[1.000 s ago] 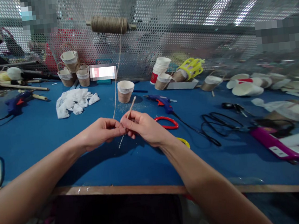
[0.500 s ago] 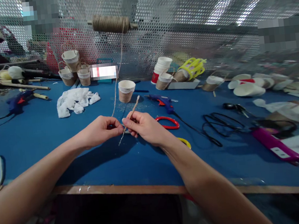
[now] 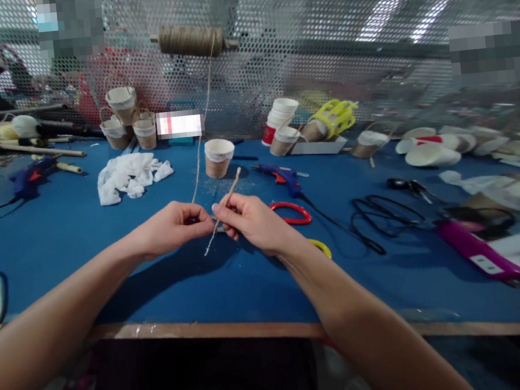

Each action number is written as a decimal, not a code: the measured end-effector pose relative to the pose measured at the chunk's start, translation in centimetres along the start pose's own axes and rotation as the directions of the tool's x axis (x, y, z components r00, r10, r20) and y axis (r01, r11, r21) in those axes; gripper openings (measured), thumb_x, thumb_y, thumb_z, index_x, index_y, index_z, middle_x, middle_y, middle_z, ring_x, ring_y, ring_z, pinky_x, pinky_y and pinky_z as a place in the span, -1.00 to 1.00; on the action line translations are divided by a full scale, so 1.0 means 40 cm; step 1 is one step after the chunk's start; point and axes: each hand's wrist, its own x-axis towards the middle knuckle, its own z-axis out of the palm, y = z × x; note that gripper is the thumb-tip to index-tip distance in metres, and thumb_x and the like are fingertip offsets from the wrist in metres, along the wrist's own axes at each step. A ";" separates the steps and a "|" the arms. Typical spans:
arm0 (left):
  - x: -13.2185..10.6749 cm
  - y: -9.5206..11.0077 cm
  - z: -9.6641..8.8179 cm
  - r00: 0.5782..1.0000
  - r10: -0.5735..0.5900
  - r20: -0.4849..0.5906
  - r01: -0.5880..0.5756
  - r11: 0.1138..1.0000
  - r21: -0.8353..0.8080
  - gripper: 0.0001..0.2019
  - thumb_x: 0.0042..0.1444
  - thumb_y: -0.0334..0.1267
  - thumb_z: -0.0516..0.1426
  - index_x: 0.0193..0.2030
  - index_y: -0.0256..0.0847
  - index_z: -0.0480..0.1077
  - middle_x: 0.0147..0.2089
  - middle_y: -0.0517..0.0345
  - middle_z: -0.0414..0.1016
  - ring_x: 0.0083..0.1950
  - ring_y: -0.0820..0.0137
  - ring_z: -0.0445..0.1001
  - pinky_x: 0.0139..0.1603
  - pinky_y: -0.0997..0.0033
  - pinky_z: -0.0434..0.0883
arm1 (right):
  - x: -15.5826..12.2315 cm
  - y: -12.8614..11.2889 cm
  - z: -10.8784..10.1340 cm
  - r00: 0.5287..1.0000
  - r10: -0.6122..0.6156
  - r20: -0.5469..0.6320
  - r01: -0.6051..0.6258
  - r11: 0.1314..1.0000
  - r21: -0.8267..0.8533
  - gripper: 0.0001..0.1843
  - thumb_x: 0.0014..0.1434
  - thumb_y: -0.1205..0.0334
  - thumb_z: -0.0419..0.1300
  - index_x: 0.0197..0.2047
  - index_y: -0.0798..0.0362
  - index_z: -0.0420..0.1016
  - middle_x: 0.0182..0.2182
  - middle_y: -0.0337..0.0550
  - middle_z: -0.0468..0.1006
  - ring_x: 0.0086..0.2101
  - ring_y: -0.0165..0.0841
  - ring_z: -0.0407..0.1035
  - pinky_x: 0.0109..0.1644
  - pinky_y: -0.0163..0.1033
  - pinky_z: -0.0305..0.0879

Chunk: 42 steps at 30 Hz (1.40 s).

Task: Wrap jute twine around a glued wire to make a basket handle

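My left hand (image 3: 171, 227) and my right hand (image 3: 249, 220) meet over the blue table (image 3: 84, 236), both closed in a pinch. Between the right fingers is a thin twine-wrapped stick (image 3: 229, 192) that points up and away; its pale lower end hangs below the hands. My left fingers pinch a strand of brown twine (image 3: 199, 158) that runs up to a spool (image 3: 190, 40) on the mesh wall. A twine-wrapped paper cup (image 3: 218, 157) stands just beyond the hands.
Red-handled scissors (image 3: 292, 212) and a blue glue gun (image 3: 281, 178) lie right of my hands, with black cables (image 3: 377, 220) further right. A white cloth (image 3: 127, 174), small cup baskets (image 3: 126, 119), stacked cups (image 3: 280, 119) and another glue gun (image 3: 32, 174) sit around.
The hands dropped slightly toward the table and the stick tilted a little more to the right. The grip on stick and twine stays the same.
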 end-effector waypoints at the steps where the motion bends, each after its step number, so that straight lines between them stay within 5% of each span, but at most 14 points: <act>1: -0.001 0.002 0.000 1.000 -0.012 0.001 0.012 1.000 -0.014 -0.80 0.01 -0.20 0.06 -0.51 -0.30 0.27 -0.58 0.33 0.13 -0.59 0.61 -0.03 -0.58 0.53 -0.02 | 0.000 -0.001 0.000 1.000 0.002 -0.002 -0.002 1.000 0.005 -0.75 0.11 0.10 0.07 -0.46 0.10 0.23 -0.67 -0.34 0.25 -0.63 -0.54 0.18 -0.58 -0.41 0.14; 37: 0.009 -0.016 0.008 0.997 -0.079 -0.015 0.075 0.984 -0.160 -0.77 0.00 -0.18 0.09 -0.53 -0.29 0.21 -0.60 0.35 0.07 -0.60 0.61 -0.06 -0.60 0.49 -0.12 | 0.005 0.008 0.010 0.999 0.006 -0.037 -0.005 1.000 0.027 -0.75 0.08 0.10 0.10 -0.45 0.11 0.24 -0.67 -0.35 0.25 -0.63 -0.54 0.18 -0.57 -0.40 0.15; 42: 0.010 -0.015 0.004 0.998 -0.068 -0.010 0.065 0.978 -0.198 -0.77 -0.01 -0.18 0.10 -0.52 -0.30 0.23 -0.60 0.34 0.06 -0.60 0.62 -0.06 -0.61 0.51 -0.11 | 0.005 0.011 0.010 1.000 -0.014 -0.006 0.014 0.988 0.153 -0.75 0.07 0.09 0.11 -0.43 0.11 0.25 -0.63 -0.35 0.26 -0.61 -0.56 0.18 -0.56 -0.40 0.16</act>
